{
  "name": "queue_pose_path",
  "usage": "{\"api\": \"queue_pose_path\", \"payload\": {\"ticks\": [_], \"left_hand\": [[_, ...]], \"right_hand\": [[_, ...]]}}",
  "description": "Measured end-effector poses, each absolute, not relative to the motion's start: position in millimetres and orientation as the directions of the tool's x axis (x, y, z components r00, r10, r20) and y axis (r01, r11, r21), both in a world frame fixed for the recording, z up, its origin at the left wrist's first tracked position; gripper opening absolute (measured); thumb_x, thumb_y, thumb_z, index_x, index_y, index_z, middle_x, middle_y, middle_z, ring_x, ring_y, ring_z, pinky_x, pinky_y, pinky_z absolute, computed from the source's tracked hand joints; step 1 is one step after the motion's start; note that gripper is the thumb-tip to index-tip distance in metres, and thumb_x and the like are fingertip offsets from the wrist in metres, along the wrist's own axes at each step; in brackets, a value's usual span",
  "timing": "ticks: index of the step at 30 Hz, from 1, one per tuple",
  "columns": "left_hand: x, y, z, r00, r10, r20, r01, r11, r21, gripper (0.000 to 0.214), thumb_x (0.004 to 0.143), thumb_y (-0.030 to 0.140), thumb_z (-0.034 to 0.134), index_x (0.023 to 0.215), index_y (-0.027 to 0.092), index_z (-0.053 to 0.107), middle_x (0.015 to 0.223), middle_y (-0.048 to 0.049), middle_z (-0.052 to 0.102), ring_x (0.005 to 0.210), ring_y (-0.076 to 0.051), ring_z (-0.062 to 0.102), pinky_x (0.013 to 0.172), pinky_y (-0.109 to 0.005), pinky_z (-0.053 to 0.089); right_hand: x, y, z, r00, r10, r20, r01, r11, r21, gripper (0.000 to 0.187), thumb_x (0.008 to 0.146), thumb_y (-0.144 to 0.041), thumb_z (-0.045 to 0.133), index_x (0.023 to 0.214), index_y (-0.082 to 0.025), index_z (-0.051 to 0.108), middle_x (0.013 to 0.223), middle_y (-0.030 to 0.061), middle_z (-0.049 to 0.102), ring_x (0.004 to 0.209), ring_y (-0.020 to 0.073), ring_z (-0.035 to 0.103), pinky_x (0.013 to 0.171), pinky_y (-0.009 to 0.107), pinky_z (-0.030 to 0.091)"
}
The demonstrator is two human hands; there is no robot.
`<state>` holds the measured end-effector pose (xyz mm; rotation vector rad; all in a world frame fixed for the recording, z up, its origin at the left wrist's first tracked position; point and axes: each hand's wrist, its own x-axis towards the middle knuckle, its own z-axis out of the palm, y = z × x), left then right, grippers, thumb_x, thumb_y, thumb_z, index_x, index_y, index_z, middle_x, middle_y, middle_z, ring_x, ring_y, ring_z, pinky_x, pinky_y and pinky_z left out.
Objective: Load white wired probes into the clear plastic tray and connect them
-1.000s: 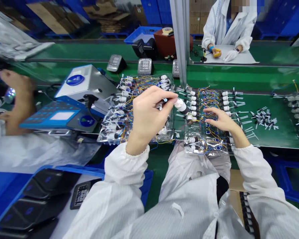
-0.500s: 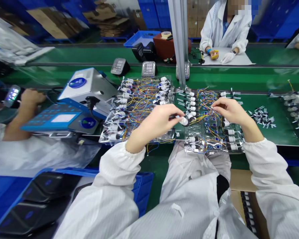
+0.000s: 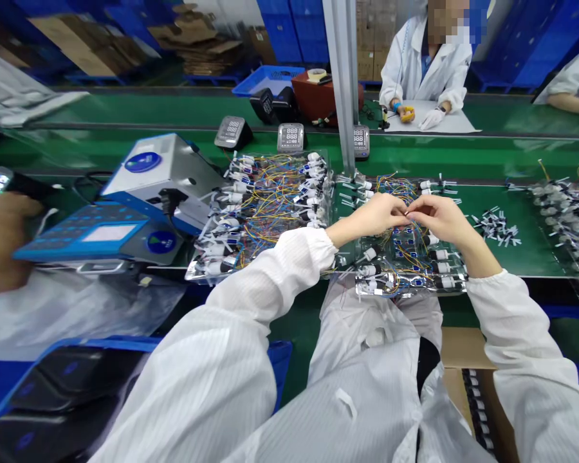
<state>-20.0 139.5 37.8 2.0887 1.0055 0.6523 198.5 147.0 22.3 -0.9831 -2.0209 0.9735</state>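
Observation:
My left hand (image 3: pixel 374 217) and my right hand (image 3: pixel 438 216) meet fingertip to fingertip above a clear plastic tray (image 3: pixel 456 287) packed with small white cylindrical parts and coloured wires. Both hands are pinched closed around something small between them; I cannot make out what it is. A second tray of wired parts (image 3: pixel 265 206) lies to the left of my left hand. My white sleeves reach in from below.
A blue and grey machine (image 3: pixel 139 199) stands at the left, with another person's hand (image 3: pixel 2 225) beside it. Loose small white pieces (image 3: pixel 496 226) lie on the green bench at right. A metal post (image 3: pixel 342 83) rises behind the trays. A person in white works across the conveyor (image 3: pixel 427 71).
My left hand has moved right from the gap between the trays to join my right hand over the right tray. The white cylindrical part it held is no longer visible in it.

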Motion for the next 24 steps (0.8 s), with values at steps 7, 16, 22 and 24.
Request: {"api": "queue_pose_path", "payload": {"ticks": [7, 16, 22, 24], "left_hand": [[-29, 140, 32, 0.402, 0.887, 0.225, 0.285, -0.356, 0.89, 0.014, 0.09, 0.028, 0.072, 0.087, 0.015, 0.073, 0.077, -0.0045, 0.075, 0.071, -0.014, 0.07, 0.069, -0.026, 0.053], [-37, 144, 99, 0.051, 0.886, 0.461, 0.002, -0.462, 0.887, 0.018, 0.095, 0.035, 0.072, 0.1, 0.018, 0.067, 0.093, -0.0042, 0.075, 0.08, -0.013, 0.076, 0.065, -0.021, 0.058], [-26, 146, 129, 0.174, 0.86, 0.479, 0.001, -0.487, 0.873, 0.013, 0.093, 0.025, 0.075, 0.099, 0.016, 0.069, 0.087, -0.0026, 0.074, 0.084, -0.016, 0.077, 0.069, -0.024, 0.061], [-21, 144, 133, 0.225, 0.842, 0.49, 0.042, -0.511, 0.859, 0.008, 0.093, 0.021, 0.074, 0.097, 0.015, 0.071, 0.087, -0.0029, 0.074, 0.087, -0.016, 0.077, 0.071, -0.025, 0.061]], "right_hand": [[238, 149, 5, -0.294, 0.926, 0.235, 0.444, 0.35, -0.825, 0.032, 0.083, -0.049, 0.079, 0.101, -0.022, 0.076, 0.091, 0.0059, 0.075, 0.07, 0.0189, 0.065, 0.063, 0.032, 0.051], [292, 154, -9, -0.032, 0.925, 0.378, 0.737, 0.278, -0.617, 0.025, 0.084, -0.044, 0.073, 0.093, -0.021, 0.076, 0.093, 0.0106, 0.076, 0.082, 0.0256, 0.069, 0.08, 0.042, 0.057], [218, 129, 64, -0.19, 0.862, 0.47, 0.387, 0.505, -0.771, 0.038, 0.091, -0.057, 0.07, 0.117, -0.028, 0.072, 0.112, 0.0087, 0.075, 0.11, 0.0282, 0.069, 0.092, 0.044, 0.059], [189, 127, 85, -0.3, 0.835, 0.462, 0.264, 0.538, -0.801, 0.046, 0.087, -0.063, 0.074, 0.116, -0.028, 0.071, 0.108, 0.0073, 0.074, 0.106, 0.0271, 0.07, 0.087, 0.042, 0.061]]}}
